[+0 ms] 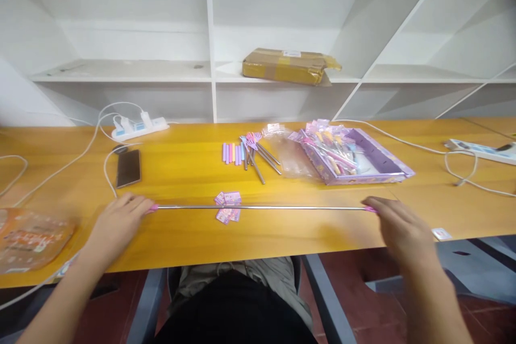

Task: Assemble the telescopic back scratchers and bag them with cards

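Observation:
A long thin metal rod with pink ends, a telescopic back scratcher (262, 207), stretches level across the view above the table. My left hand (123, 219) is closed on its left pink end, and my right hand (403, 226) grips the pink end at the right. Which end bears the claw is hidden by my fingers. Under the rod lie several small purple-pink printed cards (231, 199). Farther back is a pile of back scratchers (258, 156) with metal rods and coloured claw heads. Beside them, short pastel handle tubes (233, 153) stand in a row.
An open purple box (379, 150) contains bagged pieces, with clear plastic bags (292, 158) beside it. A phone (128, 168), a power strip (141, 128) with cables, and an orange printed bag (34, 239) are left. A taped carton (288, 66) sits on the shelf.

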Motion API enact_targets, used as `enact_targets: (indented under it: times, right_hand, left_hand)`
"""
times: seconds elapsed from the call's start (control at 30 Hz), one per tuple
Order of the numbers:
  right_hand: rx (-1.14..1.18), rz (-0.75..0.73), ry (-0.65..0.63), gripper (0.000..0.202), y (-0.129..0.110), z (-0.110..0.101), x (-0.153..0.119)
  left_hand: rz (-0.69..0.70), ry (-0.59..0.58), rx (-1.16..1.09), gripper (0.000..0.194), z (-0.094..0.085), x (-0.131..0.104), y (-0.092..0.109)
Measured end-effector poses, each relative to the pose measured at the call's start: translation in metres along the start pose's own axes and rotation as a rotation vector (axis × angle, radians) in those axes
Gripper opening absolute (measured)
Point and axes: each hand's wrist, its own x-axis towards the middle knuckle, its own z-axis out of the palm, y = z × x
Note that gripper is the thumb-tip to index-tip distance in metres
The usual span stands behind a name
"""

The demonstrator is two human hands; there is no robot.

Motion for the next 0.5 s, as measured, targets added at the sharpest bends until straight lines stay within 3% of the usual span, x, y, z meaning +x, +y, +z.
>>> enact_targets:
  times: [0.07, 0.13, 0.27, 0.5]
  right_hand:
    - [-0.063, 0.093, -0.009, 0.035, 0.024, -0.011, -0.022]
    - [-0.055, 0.173, 0.001, 0.029, 0.033, -0.012, -0.037]
    - [0.108, 0.347, -0.088, 0.027, 0.032, 0.001, -0.053]
    - [0.313, 0.725, -0.142, 0.023, 0.039, 0.018, -0.074]
  left_hand:
    - [0.052, -0.015, -0.006, 0.027, -0.001, -0.008, -0.002]
    - [0.09, -0.023, -0.006, 0.029, 0.001, -0.011, 0.007]
    - [0.051, 0.009, 0.001, 0.039, 0.008, -0.01, 0.022]
    - [-0.073, 0.043, -0.092, 0.047, 0.022, -0.03, 0.009]
